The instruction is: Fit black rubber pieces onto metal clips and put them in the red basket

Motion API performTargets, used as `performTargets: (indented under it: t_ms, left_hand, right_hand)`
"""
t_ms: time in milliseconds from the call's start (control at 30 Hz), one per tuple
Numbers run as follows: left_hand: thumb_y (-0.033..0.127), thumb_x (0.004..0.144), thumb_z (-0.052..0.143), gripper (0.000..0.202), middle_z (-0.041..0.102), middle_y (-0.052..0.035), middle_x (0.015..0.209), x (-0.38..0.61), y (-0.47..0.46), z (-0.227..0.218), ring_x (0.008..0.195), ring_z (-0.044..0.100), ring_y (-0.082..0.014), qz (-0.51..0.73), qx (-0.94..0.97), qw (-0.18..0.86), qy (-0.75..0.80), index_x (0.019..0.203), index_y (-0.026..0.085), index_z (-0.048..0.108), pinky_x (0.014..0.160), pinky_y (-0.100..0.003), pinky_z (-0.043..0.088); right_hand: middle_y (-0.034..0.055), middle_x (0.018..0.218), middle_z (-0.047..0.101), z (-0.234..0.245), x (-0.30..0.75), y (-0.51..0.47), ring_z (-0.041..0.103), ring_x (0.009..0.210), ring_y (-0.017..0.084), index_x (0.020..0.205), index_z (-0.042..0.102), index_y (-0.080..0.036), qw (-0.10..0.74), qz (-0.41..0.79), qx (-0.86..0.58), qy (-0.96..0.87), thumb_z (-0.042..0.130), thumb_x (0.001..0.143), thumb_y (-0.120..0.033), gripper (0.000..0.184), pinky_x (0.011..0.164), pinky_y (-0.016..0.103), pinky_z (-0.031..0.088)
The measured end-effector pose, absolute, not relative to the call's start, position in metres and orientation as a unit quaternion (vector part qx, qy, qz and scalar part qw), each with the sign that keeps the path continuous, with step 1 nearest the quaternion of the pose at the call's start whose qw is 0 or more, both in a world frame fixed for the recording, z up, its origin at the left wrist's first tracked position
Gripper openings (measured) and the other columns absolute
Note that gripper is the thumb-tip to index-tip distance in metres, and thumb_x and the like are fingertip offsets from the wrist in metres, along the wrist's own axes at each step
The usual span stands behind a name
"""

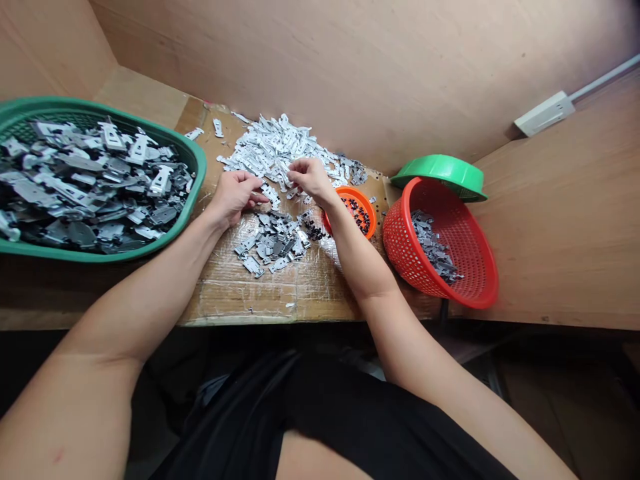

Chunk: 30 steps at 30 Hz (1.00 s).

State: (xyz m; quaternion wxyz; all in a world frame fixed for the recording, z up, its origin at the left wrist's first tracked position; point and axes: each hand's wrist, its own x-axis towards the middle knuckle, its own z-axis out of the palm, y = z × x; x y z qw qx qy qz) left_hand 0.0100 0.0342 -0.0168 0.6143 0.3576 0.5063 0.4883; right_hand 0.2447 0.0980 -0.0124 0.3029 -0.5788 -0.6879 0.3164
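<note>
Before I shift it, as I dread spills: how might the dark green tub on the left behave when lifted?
The dark green tub will probably feel heavy, being full of metal pieces. Those look loose and heaped, so some may slide out if it tilts. Perforated and plastic-looking, it may flex slightly.

A table [240, 300] covered in cardboard and shiny clear film stands between pale brown panels: a back wall [320, 67], a left wall [50, 47] and a right wall [560, 233]. A white box [545, 113] with a pale conduit [605, 77] sits along the right-hand corner; soft light spreads over the back wall, and the space underneath [560, 380] is dark
</note>
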Motion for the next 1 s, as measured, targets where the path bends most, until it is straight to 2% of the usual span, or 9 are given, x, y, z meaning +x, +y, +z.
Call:
performTargets:
  t_ms: [100,267,367,500,633,733,867,933,1000]
  left_hand:
    - [0.002,0.1,0.083,0.034,0.073,-0.0057,0.073,0.012,0.036,-0.021,0.066,0.083,-0.0161,0.489,0.361,0.609,0.51,0.077,0.022,0.067,0.047,-0.022,0.034]
    - [0.004,0.097,0.086,0.033,0.071,-0.005,0.071,0.015,0.036,-0.025,0.063,0.081,-0.0178,0.48,0.37,0.613,0.507,0.079,0.023,0.066,0.045,-0.024,0.032]
    - [0.004,0.095,0.086,0.031,0.073,-0.006,0.074,0.015,0.035,-0.024,0.064,0.082,-0.018,0.48,0.371,0.611,0.508,0.08,0.023,0.068,0.045,-0.025,0.034]
    - [0.006,0.095,0.086,0.03,0.07,-0.0048,0.073,0.015,0.035,-0.023,0.064,0.081,-0.0172,0.486,0.368,0.6,0.518,0.079,0.023,0.067,0.045,-0.024,0.031]
    - [0.007,0.093,0.086,0.03,0.069,-0.0041,0.073,0.015,0.034,-0.02,0.067,0.083,-0.0177,0.489,0.366,0.595,0.522,0.079,0.024,0.065,0.046,-0.023,0.032]
    - [0.007,0.091,0.086,0.029,0.071,-0.0052,0.074,0.015,0.033,-0.018,0.067,0.082,-0.0185,0.491,0.365,0.597,0.519,0.079,0.024,0.066,0.046,-0.024,0.035]
    - [0.006,0.087,0.087,0.029,0.073,-0.0059,0.078,0.015,0.032,-0.016,0.07,0.083,-0.0202,0.491,0.364,0.601,0.515,0.082,0.025,0.066,0.046,-0.026,0.036]
    - [0.005,0.086,0.089,0.03,0.073,-0.0052,0.079,0.016,0.031,-0.015,0.071,0.084,-0.0211,0.486,0.362,0.603,0.518,0.085,0.025,0.066,0.047,-0.026,0.038]
    - [0.005,0.087,0.09,0.032,0.072,-0.004,0.078,0.016,0.031,-0.016,0.071,0.084,-0.0213,0.483,0.361,0.605,0.52,0.088,0.025,0.065,0.05,-0.026,0.041]
  right_hand:
    - [0.0017,0.084,0.075,-0.009,0.258,0.07,0.069,0.076,0.018,0.094,0.067,-0.025,0.343,0.44,-0.542,-0.628,0.082,0.095,-0.018,0.017,0.069,0.03,0.056]
    - [-0.0049,0.081,0.071,-0.009,0.265,0.049,0.073,0.076,0.018,0.111,0.062,-0.029,0.356,0.497,-0.541,-0.578,0.087,0.082,-0.013,0.042,0.066,0.026,0.052]
    - [-0.0054,0.088,0.074,-0.006,0.261,0.048,0.077,0.08,0.02,0.128,0.065,-0.031,0.331,0.485,-0.541,-0.602,0.088,0.09,-0.021,0.046,0.069,0.027,0.054]
    - [0.0044,0.105,0.082,-0.002,0.255,0.051,0.082,0.091,0.022,0.116,0.067,-0.028,0.279,0.364,-0.582,-0.671,0.075,0.118,-0.033,0.01,0.082,0.033,0.059]
    - [0.0094,0.093,0.075,-0.005,0.264,0.046,0.074,0.099,0.027,0.087,0.06,-0.026,0.157,0.109,-0.633,-0.75,0.065,0.123,-0.02,0.037,0.099,0.042,0.056]
    - [0.008,0.08,0.063,-0.002,0.281,0.036,0.06,0.087,0.027,0.076,0.055,-0.027,0.111,0.039,-0.667,-0.736,0.072,0.115,-0.016,0.044,0.092,0.045,0.051]
    - [-0.0023,0.067,0.041,0.012,0.285,0.019,0.042,0.072,0.02,0.066,0.046,-0.03,0.14,0.168,-0.657,-0.722,0.076,0.111,-0.008,0.059,0.081,0.041,0.043]
    - [-0.0032,0.066,0.045,0.017,0.273,0.01,0.04,0.067,0.017,0.07,0.055,-0.027,0.211,0.308,-0.617,-0.693,0.073,0.122,-0.019,0.055,0.073,0.037,0.041]
    - [-0.0042,0.067,0.051,0.02,0.253,0.0,0.038,0.063,0.015,0.08,0.065,-0.026,0.29,0.427,-0.576,-0.634,0.077,0.128,-0.04,0.052,0.063,0.032,0.037]
